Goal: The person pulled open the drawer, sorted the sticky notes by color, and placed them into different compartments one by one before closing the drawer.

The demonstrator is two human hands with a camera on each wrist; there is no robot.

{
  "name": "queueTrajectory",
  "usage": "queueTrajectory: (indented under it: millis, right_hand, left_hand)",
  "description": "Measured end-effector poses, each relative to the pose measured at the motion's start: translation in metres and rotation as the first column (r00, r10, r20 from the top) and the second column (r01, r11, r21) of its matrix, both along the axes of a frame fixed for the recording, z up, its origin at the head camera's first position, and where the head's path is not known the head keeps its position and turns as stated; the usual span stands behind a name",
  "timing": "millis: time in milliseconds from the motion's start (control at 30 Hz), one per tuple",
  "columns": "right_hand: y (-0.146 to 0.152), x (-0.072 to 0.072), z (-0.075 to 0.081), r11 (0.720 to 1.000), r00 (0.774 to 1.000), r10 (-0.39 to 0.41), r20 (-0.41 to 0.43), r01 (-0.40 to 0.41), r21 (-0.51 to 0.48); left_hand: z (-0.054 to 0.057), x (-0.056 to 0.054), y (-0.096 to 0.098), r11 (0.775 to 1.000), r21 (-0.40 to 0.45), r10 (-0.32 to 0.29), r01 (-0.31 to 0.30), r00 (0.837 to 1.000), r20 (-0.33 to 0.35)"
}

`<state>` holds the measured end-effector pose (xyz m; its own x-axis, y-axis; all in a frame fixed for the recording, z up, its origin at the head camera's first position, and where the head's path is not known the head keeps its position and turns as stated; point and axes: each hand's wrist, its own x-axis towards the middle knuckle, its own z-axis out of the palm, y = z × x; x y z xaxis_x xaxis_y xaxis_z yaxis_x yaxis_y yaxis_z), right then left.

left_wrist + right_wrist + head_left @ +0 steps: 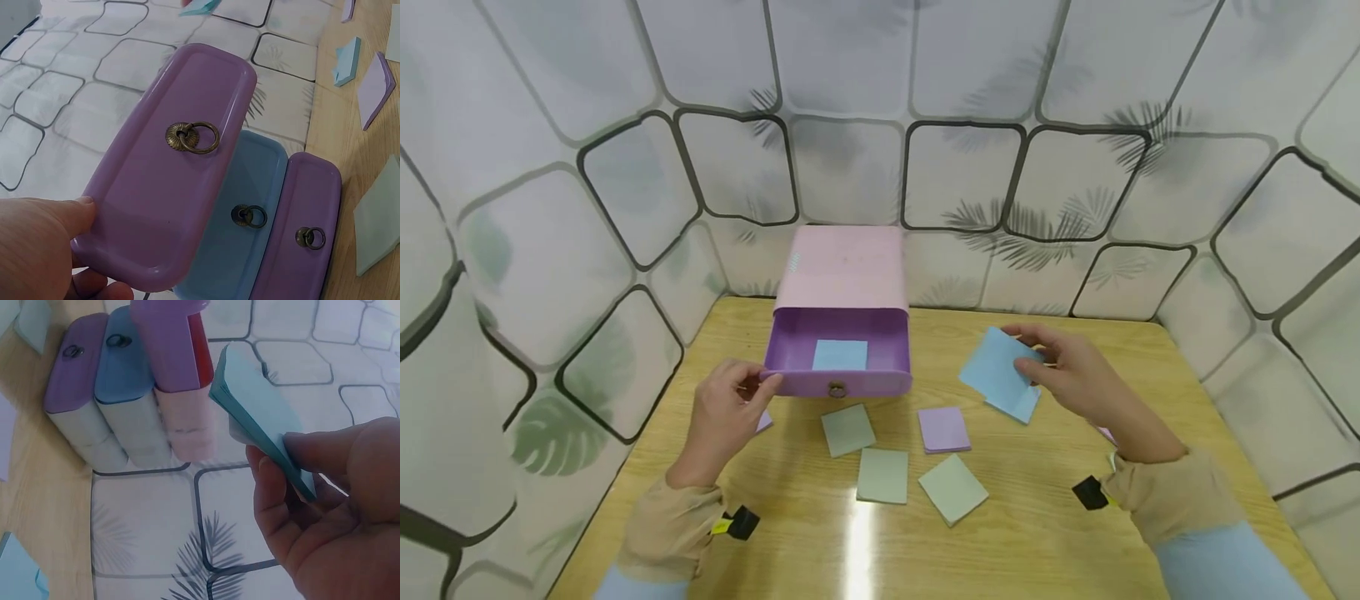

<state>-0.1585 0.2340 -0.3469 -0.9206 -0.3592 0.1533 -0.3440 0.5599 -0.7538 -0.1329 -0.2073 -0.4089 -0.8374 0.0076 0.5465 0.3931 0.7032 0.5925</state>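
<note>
A small pink cabinet (850, 258) stands at the back of the table, its top purple drawer (165, 175) pulled out. My left hand (722, 412) grips the left end of that drawer's front, thumb on the outer face. Inside the drawer lies a blue sticky note pad (840, 355). To the right of the cabinet, my right hand (1071, 371) pinches another blue sticky note pad (256, 415) between thumb and fingers, held up and tilted. Below it in the head view, a further blue pad (1021, 407) shows partly, overlapped by the held one.
Two green pads (882, 476) and a pale green pad (953, 490) lie on the table before the cabinet, along with a purple pad (943, 429). A blue drawer (234, 225) and a lower purple drawer (300, 231) are closed. Patterned cloth walls (962, 175) surround the table.
</note>
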Motion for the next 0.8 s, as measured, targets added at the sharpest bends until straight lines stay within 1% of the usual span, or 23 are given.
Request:
queueTrajectory:
  millis: [133,200,300,433,567,667,733,800]
  right_hand:
    - [-0.01,-0.009,0.01,1.0,0.996,0.018,-0.093,-0.017,0.018]
    - [-0.018,-0.012,0.015,1.0,0.992,0.028,-0.12,-0.027,0.011]
    - [-0.028,-0.017,0.021,0.999,0.99,0.042,-0.135,-0.044,-0.018]
    - [-0.04,-0.025,0.027,0.999,0.988,0.044,-0.146,-0.048,-0.027]
    - [-0.053,-0.035,0.032,0.998,0.978,0.066,-0.198,-0.069,-0.006]
    - [-0.066,-0.041,0.035,0.997,0.972,0.082,-0.22,-0.083,0.006]
    - [-0.075,-0.045,0.036,0.996,0.972,0.085,-0.218,-0.083,0.015]
    - [-0.082,-0.048,0.036,0.996,0.976,0.089,-0.197,-0.086,0.027]
  left_hand:
    - [0.001,-0.002,0.003,1.0,-0.001,-0.004,0.004,1.0,0.008]
    - [0.0,-0.002,0.004,1.0,0.003,-0.002,0.002,1.0,0.015]
    - [-0.001,-0.002,0.003,1.0,0.006,0.004,-0.004,1.0,0.027]
    - [-0.002,-0.002,0.003,1.0,0.003,0.005,-0.006,0.999,0.034]
    - [-0.002,-0.002,0.003,1.0,0.0,0.003,-0.003,0.999,0.036]
    - [-0.001,-0.003,0.002,1.0,0.001,0.001,-0.001,0.999,0.035]
    - [-0.002,-0.002,0.002,1.0,0.002,-0.001,0.001,1.0,0.029]
    - [-0.002,-0.002,0.002,1.0,0.006,-0.007,0.007,1.0,0.022]
